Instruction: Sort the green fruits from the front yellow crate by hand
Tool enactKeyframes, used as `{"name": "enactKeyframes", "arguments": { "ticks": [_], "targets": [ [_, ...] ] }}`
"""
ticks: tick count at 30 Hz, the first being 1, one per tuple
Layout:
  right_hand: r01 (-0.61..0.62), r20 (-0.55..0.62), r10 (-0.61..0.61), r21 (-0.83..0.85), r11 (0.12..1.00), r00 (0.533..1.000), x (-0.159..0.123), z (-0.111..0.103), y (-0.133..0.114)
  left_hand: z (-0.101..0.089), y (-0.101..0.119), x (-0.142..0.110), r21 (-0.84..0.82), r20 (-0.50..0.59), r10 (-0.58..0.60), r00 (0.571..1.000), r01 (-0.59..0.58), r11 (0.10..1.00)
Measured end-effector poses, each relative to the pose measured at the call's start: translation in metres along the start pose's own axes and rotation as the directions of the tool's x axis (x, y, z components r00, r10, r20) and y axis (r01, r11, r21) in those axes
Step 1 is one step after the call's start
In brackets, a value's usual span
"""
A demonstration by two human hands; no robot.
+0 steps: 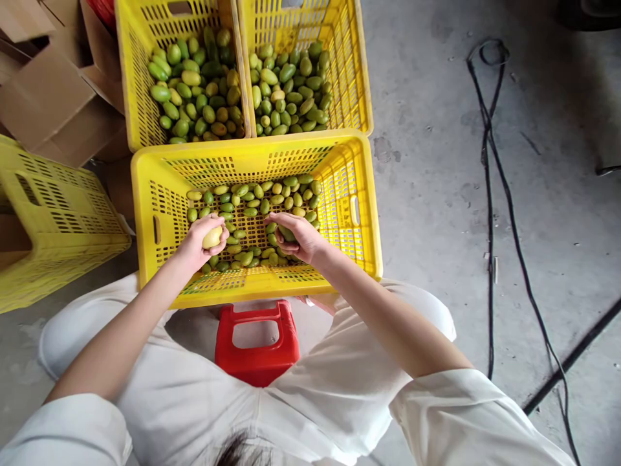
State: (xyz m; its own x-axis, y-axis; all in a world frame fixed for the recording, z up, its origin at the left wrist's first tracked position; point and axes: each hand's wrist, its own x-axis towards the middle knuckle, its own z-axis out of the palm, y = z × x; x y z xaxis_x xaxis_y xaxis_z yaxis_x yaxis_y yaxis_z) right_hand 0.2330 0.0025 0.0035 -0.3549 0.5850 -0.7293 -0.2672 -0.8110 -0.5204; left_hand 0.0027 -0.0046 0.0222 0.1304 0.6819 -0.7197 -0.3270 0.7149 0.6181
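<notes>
My left hand [197,241] is closed around a pale yellow mango [212,237], small and oval. In my right hand [303,237] is a dark green mango [286,233], partly hidden by the curled fingers. Both hands are inside the near yellow crate [247,150], above its slotted floor. Several loose small mangoes [250,194], green to yellowish, lie in this crate along its far side and near wall. Parts of the floor and some fruit are hidden beneath my hands.
Two more yellow crates stand behind, a left one with mangoes [194,90] heaped inside and a right one likewise [294,90]. Cardboard boxes [48,97] and another yellow crate [63,220] are at left. A red stool [257,362] sits between my knees; black cables [490,129] cross the floor at right.
</notes>
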Motion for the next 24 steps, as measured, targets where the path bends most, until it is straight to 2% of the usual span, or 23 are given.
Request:
{"name": "enactKeyframes", "arguments": {
  "ticks": [4, 9, 13, 16, 18, 20, 22, 24],
  "targets": [
    [0.032, -0.046, -0.026, 0.117, 0.993, 0.999, 0.001, -0.003, -0.009, 0.001, 0.002, 0.003, -0.069, -0.045, -0.067, 0.997, 0.064, 0.996],
    [0.098, -0.073, -0.078, 0.323, 0.941, 0.994, 0.001, -0.002, -0.021, 0.006, 0.008, -0.001, -0.245, -0.075, -0.066, 0.995, 0.046, 0.968],
    [0.200, -0.089, -0.182, 0.279, 0.939, 0.979, 0.001, -0.004, -0.018, 0.010, 0.011, -0.005, -0.270, -0.044, -0.020, 0.999, 0.007, 0.963],
    [0.220, -0.042, -0.216, 0.225, 0.949, 0.975, 0.003, -0.009, -0.015, 0.010, 0.011, -0.004, -0.236, -0.042, 0.030, 0.999, -0.039, 0.971],
    [0.201, -0.006, -0.204, 0.196, 0.960, 0.979, 0.006, -0.014, -0.012, 0.007, 0.011, -0.002, -0.216, -0.053, 0.035, 0.998, -0.046, 0.975],
    [0.160, -0.005, -0.161, 0.159, 0.974, 0.987, 0.010, -0.019, -0.005, 0.003, 0.010, 0.002, -0.215, -0.075, -0.007, 0.997, -0.009, 0.977],
    [0.085, -0.093, -0.071, 0.146, 0.986, 0.993, 0.015, -0.024, 0.006, -0.001, 0.007, 0.005, -0.229, -0.121, -0.093, 0.988, 0.063, 0.971],
    [-0.012, -0.238, 0.057, 0.188, 0.982, 0.970, 0.018, -0.029, 0.019, -0.004, 0.004, 0.009, -0.242, -0.196, -0.182, 0.964, 0.132, 0.961]
  ]
}}
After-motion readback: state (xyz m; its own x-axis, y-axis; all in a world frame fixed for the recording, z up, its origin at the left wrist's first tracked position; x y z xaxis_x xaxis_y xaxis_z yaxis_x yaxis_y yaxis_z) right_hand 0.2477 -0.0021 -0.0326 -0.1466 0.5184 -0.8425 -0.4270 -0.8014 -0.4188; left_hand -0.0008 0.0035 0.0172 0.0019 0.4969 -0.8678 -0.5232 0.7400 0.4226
